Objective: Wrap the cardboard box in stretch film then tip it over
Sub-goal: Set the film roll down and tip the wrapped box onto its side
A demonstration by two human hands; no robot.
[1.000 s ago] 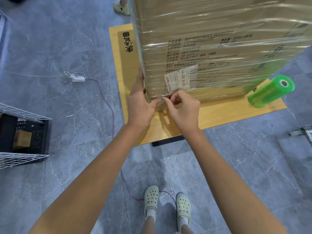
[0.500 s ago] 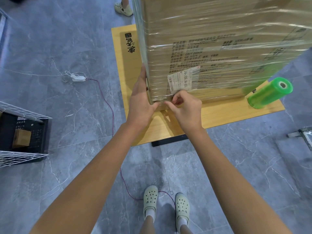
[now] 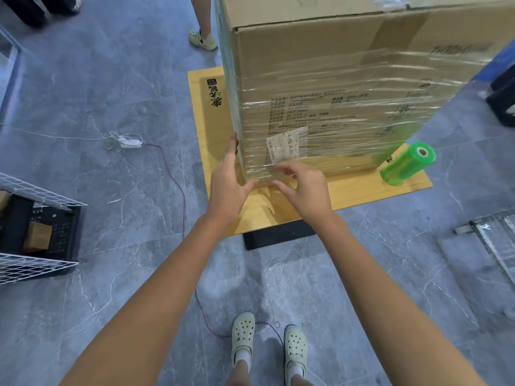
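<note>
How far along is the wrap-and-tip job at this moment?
Mostly wrapped: stretch film bands the lower and middle part of the cardboard box; its top strip is bare. The green film roll lies set down on the wooden board. In hand: the left hand and right hand are at the box's near bottom corner, apparently handling the film there. Left: tipping, as the box stands upright.

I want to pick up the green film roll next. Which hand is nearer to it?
Right. The right hand is at the box's bottom front corner, on the side where the green film roll lies. The left hand is on the far side of that corner.
</note>
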